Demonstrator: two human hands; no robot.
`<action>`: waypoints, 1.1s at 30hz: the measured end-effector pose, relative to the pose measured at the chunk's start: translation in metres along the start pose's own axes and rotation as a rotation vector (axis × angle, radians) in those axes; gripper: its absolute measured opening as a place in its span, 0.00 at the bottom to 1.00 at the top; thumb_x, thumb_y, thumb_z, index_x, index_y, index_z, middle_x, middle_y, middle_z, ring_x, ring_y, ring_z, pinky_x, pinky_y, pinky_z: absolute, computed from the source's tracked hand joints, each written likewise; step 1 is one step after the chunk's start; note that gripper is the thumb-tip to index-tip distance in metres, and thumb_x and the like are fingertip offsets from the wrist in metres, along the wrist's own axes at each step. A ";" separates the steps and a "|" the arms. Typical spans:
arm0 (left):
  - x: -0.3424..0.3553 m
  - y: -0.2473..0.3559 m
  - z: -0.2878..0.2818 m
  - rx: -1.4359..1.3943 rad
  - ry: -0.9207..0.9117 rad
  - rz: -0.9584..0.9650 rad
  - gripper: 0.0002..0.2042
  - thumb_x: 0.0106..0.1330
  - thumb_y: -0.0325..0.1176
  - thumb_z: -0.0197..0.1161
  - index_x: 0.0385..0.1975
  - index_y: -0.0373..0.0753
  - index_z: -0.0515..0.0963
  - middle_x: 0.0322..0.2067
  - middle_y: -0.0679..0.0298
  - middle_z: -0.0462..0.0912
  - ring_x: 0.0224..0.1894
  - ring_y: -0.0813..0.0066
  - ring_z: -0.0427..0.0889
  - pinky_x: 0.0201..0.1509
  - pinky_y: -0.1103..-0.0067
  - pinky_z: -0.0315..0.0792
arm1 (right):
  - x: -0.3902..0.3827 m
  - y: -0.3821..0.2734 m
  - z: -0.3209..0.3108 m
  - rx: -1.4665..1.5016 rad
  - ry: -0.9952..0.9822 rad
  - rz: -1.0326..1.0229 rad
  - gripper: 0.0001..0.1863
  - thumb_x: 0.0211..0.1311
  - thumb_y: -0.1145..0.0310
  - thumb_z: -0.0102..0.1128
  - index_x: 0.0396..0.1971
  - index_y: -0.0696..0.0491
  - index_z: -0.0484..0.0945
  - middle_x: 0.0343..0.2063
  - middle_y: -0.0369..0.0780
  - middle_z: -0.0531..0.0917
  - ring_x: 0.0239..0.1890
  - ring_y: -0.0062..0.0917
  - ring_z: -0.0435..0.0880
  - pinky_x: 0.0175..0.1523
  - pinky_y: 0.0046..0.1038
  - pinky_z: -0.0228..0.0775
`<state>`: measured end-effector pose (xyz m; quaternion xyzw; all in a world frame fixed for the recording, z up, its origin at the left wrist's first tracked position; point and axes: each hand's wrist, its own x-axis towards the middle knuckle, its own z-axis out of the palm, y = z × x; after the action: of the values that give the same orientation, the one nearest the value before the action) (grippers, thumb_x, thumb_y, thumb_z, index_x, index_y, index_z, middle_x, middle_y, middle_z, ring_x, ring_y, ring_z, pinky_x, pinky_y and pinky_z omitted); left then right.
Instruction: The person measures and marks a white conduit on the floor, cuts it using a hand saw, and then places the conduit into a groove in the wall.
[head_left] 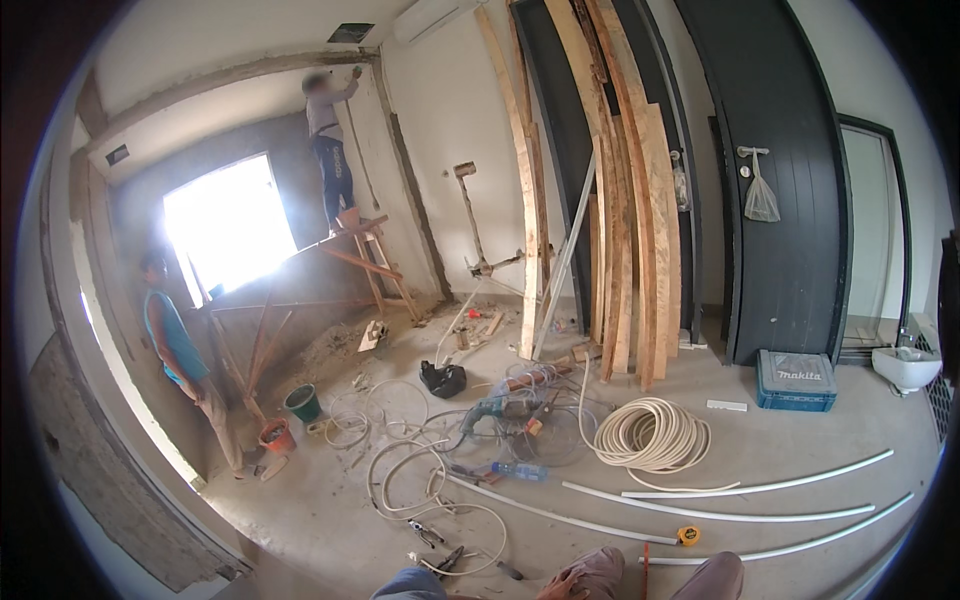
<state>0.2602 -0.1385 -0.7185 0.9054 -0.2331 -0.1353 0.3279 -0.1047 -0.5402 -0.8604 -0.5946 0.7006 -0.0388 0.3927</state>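
Grey floor (800, 437), open between white pipes (720, 517) and blue toolbox (795, 382), hand (562, 587) at bottom edge, grip indiscernible

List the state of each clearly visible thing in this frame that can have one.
White pipes: lying loose on the floor
Yellow tape measure: on the floor; blade state too small to tell
Cream hose: mostly coiled
Blue toolbox: closed
Plastic bottle: on its side
Clear bag: hanging from a door handle
Wooden planks: standing on end
Green bucket: uncovered
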 end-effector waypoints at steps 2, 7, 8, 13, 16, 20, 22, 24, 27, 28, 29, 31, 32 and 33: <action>0.001 0.002 0.001 -0.035 -0.034 -0.023 0.39 0.58 0.54 0.60 0.66 0.43 0.53 0.62 0.48 0.61 0.65 0.45 0.55 0.68 0.59 0.52 | 0.003 -0.003 0.001 -0.014 -0.018 -0.002 0.23 0.50 0.53 0.65 0.21 0.63 0.76 0.18 0.43 0.78 0.18 0.31 0.74 0.21 0.35 0.66; 0.001 -0.012 0.009 -0.140 -0.013 0.016 0.39 0.58 0.53 0.61 0.66 0.45 0.53 0.59 0.51 0.66 0.63 0.48 0.58 0.67 0.58 0.53 | 0.006 -0.012 0.008 -0.046 -0.078 -0.025 0.23 0.52 0.53 0.63 0.21 0.62 0.76 0.17 0.43 0.78 0.17 0.31 0.74 0.21 0.35 0.66; 0.004 -0.008 0.008 0.010 0.019 0.026 0.38 0.58 0.52 0.62 0.65 0.45 0.53 0.58 0.51 0.67 0.63 0.50 0.59 0.66 0.58 0.54 | 0.007 -0.013 0.008 -0.051 -0.077 -0.026 0.23 0.52 0.52 0.63 0.21 0.62 0.76 0.17 0.43 0.78 0.17 0.31 0.74 0.21 0.35 0.67; 0.003 0.005 0.002 -0.084 0.007 0.020 0.37 0.58 0.52 0.61 0.64 0.46 0.55 0.56 0.52 0.68 0.59 0.49 0.64 0.62 0.57 0.60 | 0.009 -0.015 0.008 -0.076 -0.097 -0.029 0.23 0.54 0.52 0.61 0.20 0.61 0.77 0.17 0.43 0.78 0.17 0.31 0.75 0.20 0.34 0.67; 0.008 0.017 -0.001 -0.182 0.002 0.044 0.36 0.58 0.51 0.61 0.64 0.46 0.56 0.55 0.52 0.69 0.57 0.49 0.67 0.60 0.56 0.63 | 0.011 -0.015 0.006 -0.083 -0.097 -0.025 0.23 0.55 0.51 0.60 0.20 0.61 0.77 0.17 0.43 0.78 0.17 0.31 0.75 0.20 0.34 0.67; -0.009 0.006 -0.011 -0.006 0.138 0.042 0.35 0.58 0.50 0.61 0.63 0.47 0.57 0.55 0.51 0.70 0.56 0.48 0.69 0.59 0.58 0.67 | 0.005 -0.022 0.022 -0.113 -0.168 -0.050 0.24 0.57 0.51 0.59 0.20 0.60 0.77 0.16 0.42 0.78 0.16 0.31 0.75 0.20 0.34 0.67; -0.005 0.022 -0.020 -0.075 0.019 -0.037 0.35 0.58 0.50 0.62 0.64 0.47 0.56 0.55 0.50 0.70 0.57 0.48 0.68 0.60 0.58 0.67 | 0.005 -0.020 0.020 -0.112 -0.163 -0.044 0.24 0.58 0.50 0.59 0.20 0.60 0.78 0.16 0.42 0.78 0.16 0.31 0.75 0.20 0.34 0.67; 0.000 0.035 -0.017 -0.106 -0.039 -0.055 0.35 0.58 0.49 0.62 0.63 0.47 0.56 0.55 0.50 0.71 0.56 0.48 0.69 0.58 0.58 0.69 | 0.009 -0.016 0.008 -0.124 -0.132 -0.037 0.24 0.58 0.50 0.58 0.20 0.59 0.78 0.16 0.42 0.78 0.16 0.31 0.75 0.20 0.34 0.67; -0.010 0.042 -0.026 -0.215 -0.025 -0.090 0.34 0.59 0.47 0.63 0.63 0.47 0.56 0.54 0.52 0.72 0.52 0.51 0.74 0.51 0.60 0.76 | 0.009 -0.015 0.014 -0.138 -0.157 -0.045 0.25 0.60 0.49 0.57 0.20 0.59 0.78 0.16 0.42 0.78 0.16 0.31 0.75 0.20 0.34 0.68; -0.011 0.046 -0.028 -0.401 -0.060 -0.134 0.34 0.59 0.46 0.63 0.63 0.46 0.56 0.53 0.53 0.73 0.50 0.53 0.76 0.47 0.61 0.78 | 0.010 -0.014 0.016 -0.151 -0.166 -0.044 0.25 0.60 0.49 0.57 0.19 0.59 0.78 0.16 0.42 0.78 0.16 0.31 0.75 0.20 0.34 0.68; -0.011 0.049 -0.031 -0.589 -0.096 -0.176 0.34 0.59 0.46 0.63 0.63 0.46 0.56 0.53 0.54 0.74 0.48 0.55 0.77 0.44 0.63 0.80 | 0.009 -0.013 0.018 -0.164 -0.166 -0.043 0.25 0.60 0.49 0.56 0.19 0.59 0.78 0.16 0.42 0.78 0.16 0.31 0.75 0.20 0.34 0.68; -0.009 0.054 -0.036 -0.455 -0.096 -0.186 0.34 0.59 0.45 0.64 0.64 0.46 0.55 0.52 0.55 0.75 0.46 0.58 0.79 0.39 0.65 0.82 | 0.012 -0.009 0.023 -0.183 -0.115 -0.087 0.25 0.61 0.49 0.56 0.20 0.59 0.78 0.16 0.43 0.79 0.16 0.31 0.76 0.20 0.34 0.68; -0.008 0.056 -0.037 -0.389 -0.098 -0.187 0.35 0.59 0.44 0.64 0.64 0.46 0.54 0.51 0.56 0.75 0.44 0.60 0.80 0.37 0.67 0.83 | 0.007 0.002 0.022 0.007 0.002 -0.422 0.26 0.61 0.49 0.56 0.21 0.60 0.78 0.17 0.44 0.79 0.16 0.31 0.76 0.20 0.34 0.69; -0.013 0.051 -0.037 -0.418 -0.097 -0.209 0.35 0.59 0.44 0.64 0.64 0.46 0.54 0.51 0.56 0.75 0.45 0.60 0.79 0.38 0.66 0.82 | -0.019 0.007 0.021 0.197 0.095 -0.755 0.26 0.61 0.48 0.56 0.22 0.61 0.78 0.17 0.44 0.79 0.17 0.31 0.76 0.20 0.34 0.69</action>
<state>0.2470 -0.1463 -0.6562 0.8294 -0.1206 -0.2573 0.4810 -0.0979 -0.5129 -0.8692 -0.7674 0.4429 -0.2750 0.3733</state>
